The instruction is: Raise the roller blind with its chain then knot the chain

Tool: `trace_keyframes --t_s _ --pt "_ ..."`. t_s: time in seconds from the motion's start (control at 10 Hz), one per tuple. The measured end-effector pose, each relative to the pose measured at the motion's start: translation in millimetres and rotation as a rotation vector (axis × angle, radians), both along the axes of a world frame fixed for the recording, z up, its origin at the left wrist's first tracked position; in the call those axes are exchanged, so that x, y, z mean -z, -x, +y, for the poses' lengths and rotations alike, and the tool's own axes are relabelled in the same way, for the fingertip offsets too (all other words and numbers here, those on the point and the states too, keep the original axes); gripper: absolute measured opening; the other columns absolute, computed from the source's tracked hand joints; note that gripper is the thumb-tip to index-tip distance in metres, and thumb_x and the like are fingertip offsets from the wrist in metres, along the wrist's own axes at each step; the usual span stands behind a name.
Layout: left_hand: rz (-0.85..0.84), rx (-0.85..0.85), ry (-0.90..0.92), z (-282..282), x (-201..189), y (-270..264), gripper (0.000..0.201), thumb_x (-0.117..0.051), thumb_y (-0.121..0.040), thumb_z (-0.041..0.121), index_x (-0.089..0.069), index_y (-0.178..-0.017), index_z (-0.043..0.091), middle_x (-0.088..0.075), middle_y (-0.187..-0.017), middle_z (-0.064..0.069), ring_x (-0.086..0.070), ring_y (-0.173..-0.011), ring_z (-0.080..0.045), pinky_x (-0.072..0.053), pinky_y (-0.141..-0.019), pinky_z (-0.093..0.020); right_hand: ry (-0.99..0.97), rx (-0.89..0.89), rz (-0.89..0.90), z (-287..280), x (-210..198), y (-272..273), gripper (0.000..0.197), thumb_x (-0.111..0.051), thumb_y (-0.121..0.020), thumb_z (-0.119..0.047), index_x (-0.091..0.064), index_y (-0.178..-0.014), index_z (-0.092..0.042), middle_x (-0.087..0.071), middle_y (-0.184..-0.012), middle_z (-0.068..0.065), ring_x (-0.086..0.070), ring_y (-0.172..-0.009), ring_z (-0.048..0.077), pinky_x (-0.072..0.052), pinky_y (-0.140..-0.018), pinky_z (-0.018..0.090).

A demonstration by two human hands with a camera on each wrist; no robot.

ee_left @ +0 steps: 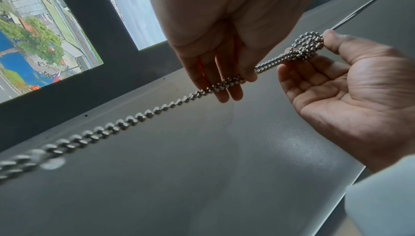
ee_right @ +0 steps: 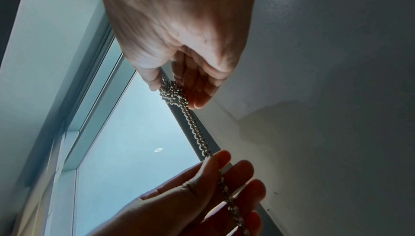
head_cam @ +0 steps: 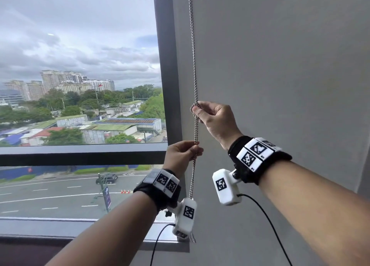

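Note:
A doubled metal ball chain [head_cam: 193, 65] hangs down in front of the grey wall, beside the window frame. It has a knot [head_cam: 195, 108] partway down. My right hand [head_cam: 197, 108] pinches that knot between thumb and forefinger; its other fingers curl loosely. In the left wrist view the knot [ee_left: 307, 44] is a tight loop at the right thumb tip. My left hand [head_cam: 195, 145] grips the chain a short way below the knot, and the stretch between the hands [ee_right: 199, 137] is taut. The chain's tail [head_cam: 191, 183] drops behind the left wrist camera. The blind itself is out of view.
The window glass [head_cam: 80, 65] is uncovered and looks over a city and a road. A dark vertical frame [head_cam: 166, 65] and a horizontal bar [head_cam: 80, 153] border it, with a sill [head_cam: 60, 229] below. A plain grey wall [head_cam: 280, 65] fills the right side.

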State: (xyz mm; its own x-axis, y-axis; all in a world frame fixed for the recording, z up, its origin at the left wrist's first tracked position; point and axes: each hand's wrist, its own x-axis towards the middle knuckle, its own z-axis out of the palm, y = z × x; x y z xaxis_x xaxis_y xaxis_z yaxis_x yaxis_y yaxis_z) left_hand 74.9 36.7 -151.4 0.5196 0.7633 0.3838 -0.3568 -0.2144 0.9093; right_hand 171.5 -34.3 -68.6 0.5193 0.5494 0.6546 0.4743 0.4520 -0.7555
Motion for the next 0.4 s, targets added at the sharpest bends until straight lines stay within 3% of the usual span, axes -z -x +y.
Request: trace_keyframes --t_s 0.1,0.2,0.3,0.4 --pt "0.081 -0.017 -0.052 -4 -2 6 0.028 -0.063 -0.083 0.004 -0.062 -0.108 -0.006 -0.072 -0.07 0.002 -0.064 -0.057 -0.001 -0.048 -0.059 -0.013 0.04 0.038 -0.01 -7 1 2 0.047 -0.077 -0.08 -0.033 -0.069 -0.119 -0.007 -0.076 -0.105 0.005 -0.071 -0.094 0.011 -0.056 -0.094 0.035" --pt "0.131 -0.021 -0.088 -9 -6 16 0.038 -0.063 -0.083 0.002 -0.056 -0.119 -0.007 -0.067 -0.098 -0.015 -0.064 -0.07 -0.002 -0.05 -0.069 -0.011 0.11 0.103 -0.071 -23 3 7 0.044 -0.075 -0.082 -0.031 -0.069 -0.119 -0.009 -0.075 -0.098 0.002 -0.071 -0.093 0.012 -0.054 -0.095 0.03" --pt "0.229 -0.04 -0.153 -10 -9 25 0.046 -0.063 -0.084 0.008 -0.051 -0.127 -0.003 -0.061 -0.12 -0.022 -0.061 -0.097 -0.019 -0.048 -0.089 -0.023 0.189 0.164 -0.181 -40 8 12 0.041 -0.073 -0.084 -0.03 -0.069 -0.12 -0.01 -0.072 -0.094 -0.002 -0.068 -0.091 0.01 -0.051 -0.093 0.021" --pt "0.385 -0.133 -0.292 -13 -15 39 0.052 -0.065 -0.084 0.022 -0.05 -0.13 0.006 -0.059 -0.126 -0.017 -0.059 -0.11 -0.022 -0.046 -0.096 -0.031 0.268 0.226 -0.23 -59 13 16 0.04 -0.07 -0.086 -0.028 -0.068 -0.121 -0.008 -0.074 -0.102 0.002 -0.067 -0.095 0.01 -0.046 -0.088 0.013"
